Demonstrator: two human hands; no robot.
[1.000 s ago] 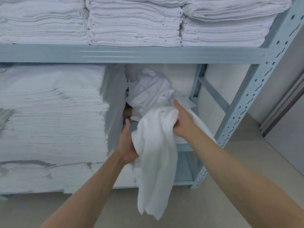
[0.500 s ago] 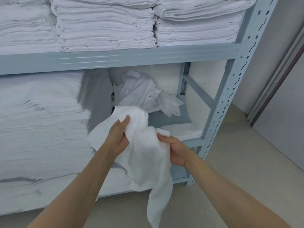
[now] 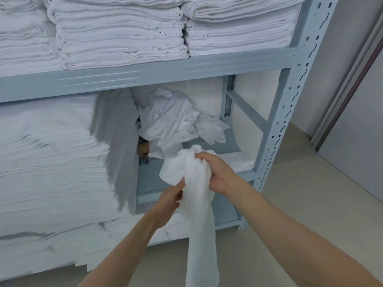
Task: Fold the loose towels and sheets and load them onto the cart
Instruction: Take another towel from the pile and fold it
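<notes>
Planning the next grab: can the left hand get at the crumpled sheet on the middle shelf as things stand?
Probably not yet. The left hand grips the white towel, as does the right hand. The path to the crumpled sheet looks open, but the hand is occupied.

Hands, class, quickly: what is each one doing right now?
Left hand: fingers pinch the white towel below the bunch.
Right hand: fingers curled round the towel's bunched top, holding it up.

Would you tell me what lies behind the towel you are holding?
Behind the towel a crumpled heap of white linen sits on the shelf, with something brown beside it. The heap's lower front is covered.
</notes>
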